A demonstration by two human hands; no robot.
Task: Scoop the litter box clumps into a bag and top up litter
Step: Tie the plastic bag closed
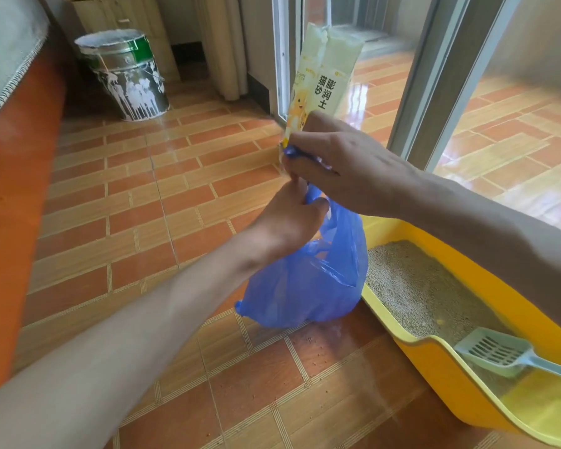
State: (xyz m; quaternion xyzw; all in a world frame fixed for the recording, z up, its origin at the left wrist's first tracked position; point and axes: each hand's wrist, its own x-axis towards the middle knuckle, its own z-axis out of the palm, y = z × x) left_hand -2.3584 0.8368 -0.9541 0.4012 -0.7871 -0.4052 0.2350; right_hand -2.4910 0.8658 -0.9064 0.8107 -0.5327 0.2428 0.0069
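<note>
Right hand (344, 170) pinches flattened cat litter packet (321, 82), long axis upright, plus blue bag (308, 280) neck, apparently. Left hand (289, 218) grips neck just below. Bag hangs under both grips, beside yellow litter box (434, 358); scoop (496, 350) inside.

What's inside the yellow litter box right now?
The yellow litter box holds grey litter and a pale green scoop resting near its front. The right arm covers its far side.
</note>
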